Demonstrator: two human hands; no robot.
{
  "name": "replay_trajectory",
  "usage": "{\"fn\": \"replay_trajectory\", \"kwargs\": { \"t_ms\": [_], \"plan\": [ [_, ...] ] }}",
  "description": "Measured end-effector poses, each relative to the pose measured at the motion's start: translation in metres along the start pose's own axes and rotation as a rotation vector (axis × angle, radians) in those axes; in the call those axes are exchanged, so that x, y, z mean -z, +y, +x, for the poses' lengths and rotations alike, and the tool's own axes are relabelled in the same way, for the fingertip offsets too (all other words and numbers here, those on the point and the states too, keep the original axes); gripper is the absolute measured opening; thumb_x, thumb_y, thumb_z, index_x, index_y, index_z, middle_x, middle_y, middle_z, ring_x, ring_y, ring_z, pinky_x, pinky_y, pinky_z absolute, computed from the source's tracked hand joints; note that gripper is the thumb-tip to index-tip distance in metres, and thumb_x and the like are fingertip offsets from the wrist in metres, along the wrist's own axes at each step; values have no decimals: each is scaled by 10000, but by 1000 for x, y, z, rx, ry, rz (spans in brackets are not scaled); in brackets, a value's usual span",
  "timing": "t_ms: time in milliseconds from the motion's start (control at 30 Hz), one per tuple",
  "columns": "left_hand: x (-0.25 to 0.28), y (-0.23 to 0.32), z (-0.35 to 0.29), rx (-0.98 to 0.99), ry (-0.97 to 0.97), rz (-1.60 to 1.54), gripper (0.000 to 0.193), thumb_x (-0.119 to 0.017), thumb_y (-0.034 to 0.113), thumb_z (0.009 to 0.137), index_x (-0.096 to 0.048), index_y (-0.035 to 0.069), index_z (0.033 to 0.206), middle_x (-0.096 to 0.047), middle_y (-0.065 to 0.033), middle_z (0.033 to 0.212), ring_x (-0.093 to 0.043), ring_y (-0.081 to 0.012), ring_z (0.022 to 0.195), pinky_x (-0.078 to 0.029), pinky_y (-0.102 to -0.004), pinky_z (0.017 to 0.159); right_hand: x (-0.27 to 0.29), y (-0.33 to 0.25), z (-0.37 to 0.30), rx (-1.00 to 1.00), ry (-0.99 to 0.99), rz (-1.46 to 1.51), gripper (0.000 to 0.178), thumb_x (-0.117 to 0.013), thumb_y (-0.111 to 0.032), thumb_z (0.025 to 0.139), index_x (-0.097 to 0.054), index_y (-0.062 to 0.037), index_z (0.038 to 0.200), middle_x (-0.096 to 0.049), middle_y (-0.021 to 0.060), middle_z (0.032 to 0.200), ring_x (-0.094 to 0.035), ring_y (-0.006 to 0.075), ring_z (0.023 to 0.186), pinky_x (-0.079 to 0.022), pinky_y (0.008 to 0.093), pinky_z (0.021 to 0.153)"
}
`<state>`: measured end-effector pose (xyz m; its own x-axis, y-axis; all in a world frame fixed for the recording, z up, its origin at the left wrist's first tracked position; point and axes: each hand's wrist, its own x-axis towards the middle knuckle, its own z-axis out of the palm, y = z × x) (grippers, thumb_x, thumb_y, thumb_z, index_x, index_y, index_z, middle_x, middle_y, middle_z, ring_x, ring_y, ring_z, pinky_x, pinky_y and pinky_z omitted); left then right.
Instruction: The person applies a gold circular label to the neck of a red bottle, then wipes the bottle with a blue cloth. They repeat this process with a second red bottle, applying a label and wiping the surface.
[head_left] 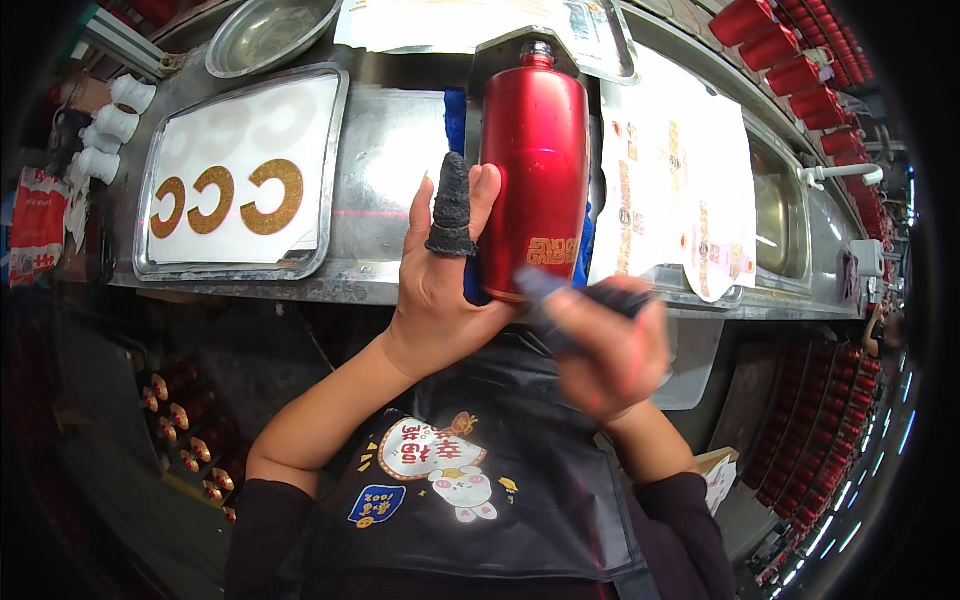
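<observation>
A glossy red bottle (536, 170) lies with its neck pointing away from me, gold square-patterned decals near its base. My left hand (440, 270) steadies it at the lower left, the fingers stretched up along its side and the thumb at the base. One left finger wears a black finger cot (453, 205). By the bottle's lower right corner is my right hand (610, 350), blurred by motion. Dark material shows at its fingers; whether it is finger cots or a held tool cannot be made out. Blue cloth (456, 115) lies beside and under the bottle.
On the metal bench (385, 200), a tray (335, 170) holds a white sheet with gold C-shaped rings. A metal bowl (270, 35) stands behind it. Decal sheets (670, 170) lie to the right, before a sink (785, 220) with a white tap (840, 174). Red bottles (815, 420) fill racks at the right.
</observation>
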<state>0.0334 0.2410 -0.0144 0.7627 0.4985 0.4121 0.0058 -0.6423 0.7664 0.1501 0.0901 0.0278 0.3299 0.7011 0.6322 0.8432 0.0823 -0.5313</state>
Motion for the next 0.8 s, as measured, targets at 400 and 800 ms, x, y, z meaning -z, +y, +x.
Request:
{"fn": "replay_trajectory", "kwargs": {
  "t_ms": [400,800],
  "plan": [
    [9,-13,-4,59,-222,71,982,-820,283,792,-280,-33,1548,-285,-247,1631,-312,-402,1493,-22,-617,1218,16,17,-16,-51,-34,217,449,-760,143,653,-751,-72,1047,-641,128,930,-624,230,792,-498,310,672],
    [4,19,10,-96,-148,308,1168,-915,326,721,-208,-68,1563,-371,-223,1583,-374,-350,1464,-51,-554,1237,-12,87,111,-321,60,372,190,-786,-121,817,-660,6,878,-646,126,795,-620,233,703,-498,340,635]
  ]
}}
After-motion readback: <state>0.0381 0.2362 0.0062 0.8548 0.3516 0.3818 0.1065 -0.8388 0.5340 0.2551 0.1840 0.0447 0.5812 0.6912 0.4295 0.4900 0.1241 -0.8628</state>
